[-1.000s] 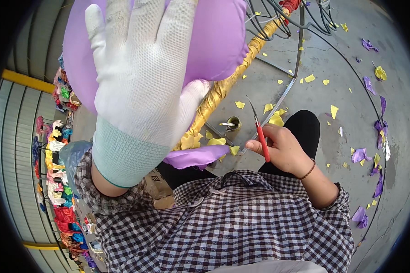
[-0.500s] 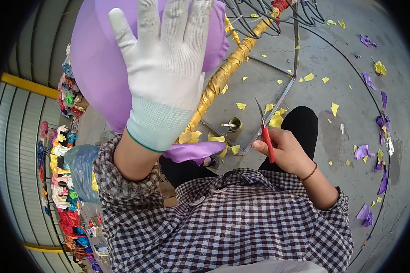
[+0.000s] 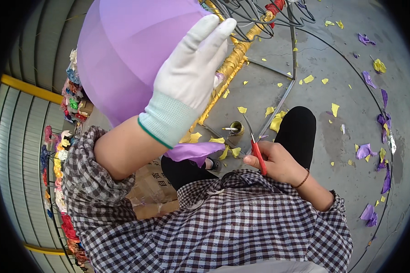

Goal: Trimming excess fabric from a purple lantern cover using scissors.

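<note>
My left hand [image 3: 189,68], in a white glove with a mint cuff, lies against the right edge of a large rounded form covered in purple fabric [image 3: 118,54]. Its fingers are stretched out; the thumb is hidden. Low down, in my bare right hand [image 3: 280,163], is a pair of scissors [image 3: 258,157] with red handles and thin metal blades pointing up and away. Beside the purple form, a pole wrapped in yellow fabric [image 3: 236,58] slants up to the right. A loose purple fabric flap [image 3: 198,150] hangs below the left wrist.
A small pot [image 3: 235,129] with a stick across it stands on the floor near a metal frame bar [image 3: 278,101]. Grey wires [image 3: 255,13] loop at the top. Yellow and purple scraps [image 3: 363,151] litter the floor. A cardboard box [image 3: 152,191] sits at my left.
My left hand has swung from upright, fingers spread, to a rightward tilt with fingers closer together along the purple form's edge. My right hand with the scissors has shifted slightly left and down.
</note>
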A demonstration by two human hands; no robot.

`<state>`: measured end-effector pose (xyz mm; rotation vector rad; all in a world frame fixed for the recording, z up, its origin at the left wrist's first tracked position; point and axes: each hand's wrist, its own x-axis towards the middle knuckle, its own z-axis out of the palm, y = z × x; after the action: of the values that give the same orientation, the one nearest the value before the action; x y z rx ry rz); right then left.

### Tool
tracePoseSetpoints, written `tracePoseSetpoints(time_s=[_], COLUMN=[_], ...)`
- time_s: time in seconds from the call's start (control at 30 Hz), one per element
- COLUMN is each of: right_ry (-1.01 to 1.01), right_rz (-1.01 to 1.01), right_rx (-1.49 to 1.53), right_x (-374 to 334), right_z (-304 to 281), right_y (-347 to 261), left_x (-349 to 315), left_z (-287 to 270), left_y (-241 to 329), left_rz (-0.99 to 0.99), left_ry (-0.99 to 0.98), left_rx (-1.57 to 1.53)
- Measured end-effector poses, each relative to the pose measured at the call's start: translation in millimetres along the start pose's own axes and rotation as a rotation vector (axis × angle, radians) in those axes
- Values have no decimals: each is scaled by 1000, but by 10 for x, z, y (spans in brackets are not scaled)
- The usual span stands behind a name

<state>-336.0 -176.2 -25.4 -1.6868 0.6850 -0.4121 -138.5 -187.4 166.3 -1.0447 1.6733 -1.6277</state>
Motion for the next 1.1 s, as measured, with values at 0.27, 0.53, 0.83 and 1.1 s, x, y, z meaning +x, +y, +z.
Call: tracePoseSetpoints(time_s=[0.27,0.53,0.83,1.1], right_ry=[-23,-80,-155,-191], right_rz=[-31,34,-133,-41], right_rx=[-26,-36,-221,-174], right_x=[-166,-265,-197,-26], right_z=[97,127,135,253], right_y=[-76,25,192,207], left_x=[242,-124,-894,-743], left_z=[-143,-594,-361,-138], left_y=[269,613,83,173], left_rz=[108,271,256,390], left_ry=[-82,-173,241,509], left_rx=[-71,-144,-604,-697])
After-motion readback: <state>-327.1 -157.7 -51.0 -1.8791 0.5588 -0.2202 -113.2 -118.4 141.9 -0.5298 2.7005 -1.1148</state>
